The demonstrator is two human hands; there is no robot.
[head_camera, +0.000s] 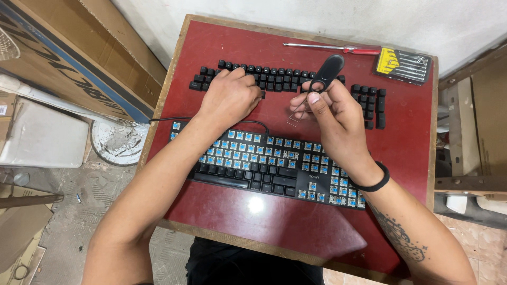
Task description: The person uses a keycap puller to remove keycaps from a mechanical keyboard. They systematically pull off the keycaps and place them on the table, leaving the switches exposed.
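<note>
Two hands work over a half-stripped keyboard on a red table.

The right hand (pixel 338 113) pinches a black keycap puller (pixel 323 76), its wire loop hanging down. The left hand (pixel 228 97) rests, fingers curled, on the far rows of loose black keycaps (pixel 280 78). The keyboard (pixel 266 166), blue switches bared, lies nearer; a screwdriver (pixel 332 48) lies at the far edge.

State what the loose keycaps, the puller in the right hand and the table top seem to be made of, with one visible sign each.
Loose keycaps: likely plastic, matte black, moulded alike.
Puller in the right hand: black handle looks plastic, smooth; thin bare wire loop looks metal.
Table top: red glossy coating, reflecting light; worn wooden-looking edge.
</note>
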